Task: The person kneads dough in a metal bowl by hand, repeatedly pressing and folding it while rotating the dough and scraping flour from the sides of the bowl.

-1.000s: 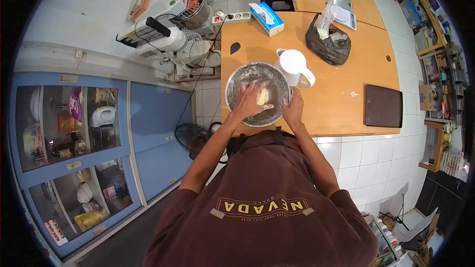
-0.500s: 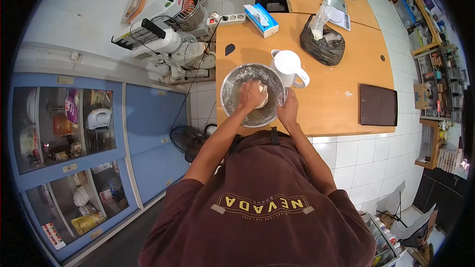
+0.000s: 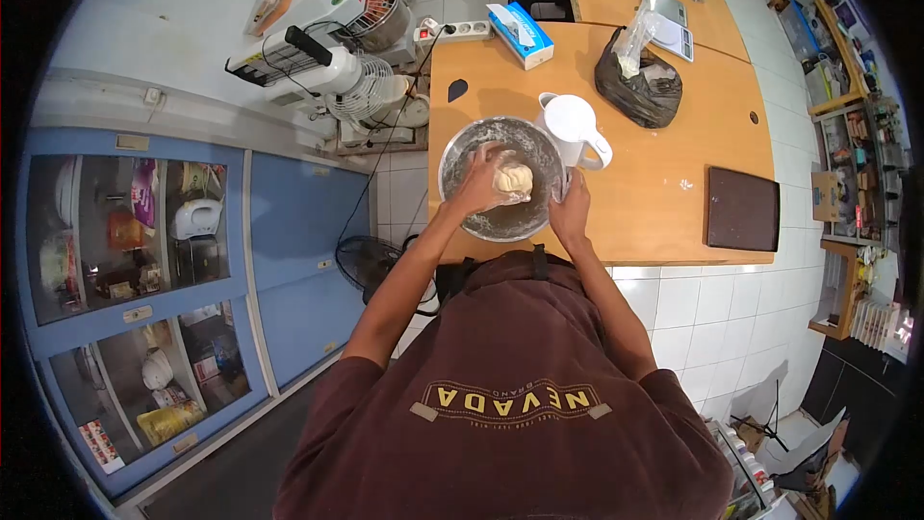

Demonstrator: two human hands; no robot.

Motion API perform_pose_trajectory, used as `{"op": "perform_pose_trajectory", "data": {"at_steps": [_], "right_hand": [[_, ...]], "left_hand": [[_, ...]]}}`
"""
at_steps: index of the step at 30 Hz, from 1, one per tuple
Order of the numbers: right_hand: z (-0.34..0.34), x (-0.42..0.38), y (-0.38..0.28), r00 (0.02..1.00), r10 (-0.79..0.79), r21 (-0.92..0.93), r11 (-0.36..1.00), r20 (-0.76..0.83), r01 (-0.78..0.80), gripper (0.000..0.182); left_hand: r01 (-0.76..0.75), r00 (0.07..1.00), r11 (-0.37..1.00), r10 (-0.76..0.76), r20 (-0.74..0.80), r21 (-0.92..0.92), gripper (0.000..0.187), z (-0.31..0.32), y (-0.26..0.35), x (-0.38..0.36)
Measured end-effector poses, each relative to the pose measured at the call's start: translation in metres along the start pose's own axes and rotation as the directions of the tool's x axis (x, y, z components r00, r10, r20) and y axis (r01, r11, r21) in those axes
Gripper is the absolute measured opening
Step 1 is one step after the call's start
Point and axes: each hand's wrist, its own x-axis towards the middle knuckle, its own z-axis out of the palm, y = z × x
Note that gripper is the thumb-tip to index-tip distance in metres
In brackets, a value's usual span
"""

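Observation:
A pale ball of dough (image 3: pixel 516 179) sits inside a round metal mixing bowl (image 3: pixel 462 214), whose inner wall is smeared with flour. My left hand (image 3: pixel 478 183) is in the bowl, its fingers curled around the left side of the dough. At the bowl's right edge, my right hand (image 3: pixel 571 200) grips the rim. A white pitcher (image 3: pixel 570 121) with a handle stands just beyond that hand, close beside the bowl.
On the wooden table (image 3: pixel 635 221) are a black plastic bag (image 3: pixel 635 91), a blue tissue box (image 3: pixel 521 36), a kitchen scale (image 3: pixel 669 31) and a dark tray (image 3: pixel 743 208). A power strip (image 3: pixel 452 31) and a stand mixer (image 3: pixel 332 72) are at the left.
My left hand has moved from on top of the dough to its left side, leaving more of the dough showing. My right hand stays on the rim. The view has shifted slightly.

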Motion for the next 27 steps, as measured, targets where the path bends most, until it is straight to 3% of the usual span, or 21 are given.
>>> {"op": "perform_pose_trajectory", "data": {"at_steps": [3, 6, 12, 15, 18, 21, 24, 27], "right_hand": [[0.0, 0.0, 0.002, 1.0, 0.007, 0.015, 1.0, -0.001, -0.007, 0.051], [0.001, 0.0, -0.001, 1.0, 0.011, 0.007, 1.0, -0.017, -0.011, 0.05], [-0.003, -0.001, -0.007, 0.999, -0.017, 0.009, 1.0, -0.029, 0.017, 0.045], [-0.002, 0.0, -0.005, 0.998, -0.042, 0.009, 0.999, -0.041, 0.043, 0.045], [-0.002, 0.001, -0.002, 0.999, -0.041, -0.004, 0.999, -0.026, 0.041, 0.047], [-0.002, 0.0, -0.001, 0.999, -0.039, -0.001, 0.999, -0.002, 0.039, 0.051], [0.002, -0.002, 0.001, 0.998, -0.06, 0.01, 0.998, -0.016, 0.06, 0.054], [0.002, -0.004, -0.003, 0.999, -0.048, 0.023, 0.999, 0.001, 0.048, 0.055]], "left_hand": [[0.189, 0.977, 0.969, -0.202, 0.07, 0.162, 0.064, 0.01, 0.004, 0.001], [0.194, 0.979, 0.981, -0.195, 0.054, 0.014, 0.064, 0.024, -0.007, 0.003], [0.189, 0.981, 0.981, -0.187, -0.052, 0.037, 0.041, 0.039, -0.013, 0.005], [0.195, 0.973, 0.976, -0.179, -0.148, 0.101, 0.04, 0.048, -0.022, 0.009], [0.212, 0.964, 0.977, -0.208, -0.165, 0.007, 0.045, 0.049, -0.019, 0.012], [0.126, 0.979, 0.992, -0.123, -0.161, 0.006, 0.051, 0.042, -0.012, 0.013], [0.147, 0.989, 0.944, -0.15, -0.013, 0.296, 0.05, 0.02, 0.027, 0.011], [0.067, 0.993, 0.972, -0.087, 0.081, 0.224, 0.053, 0.01, 0.039, 0.006]]}}
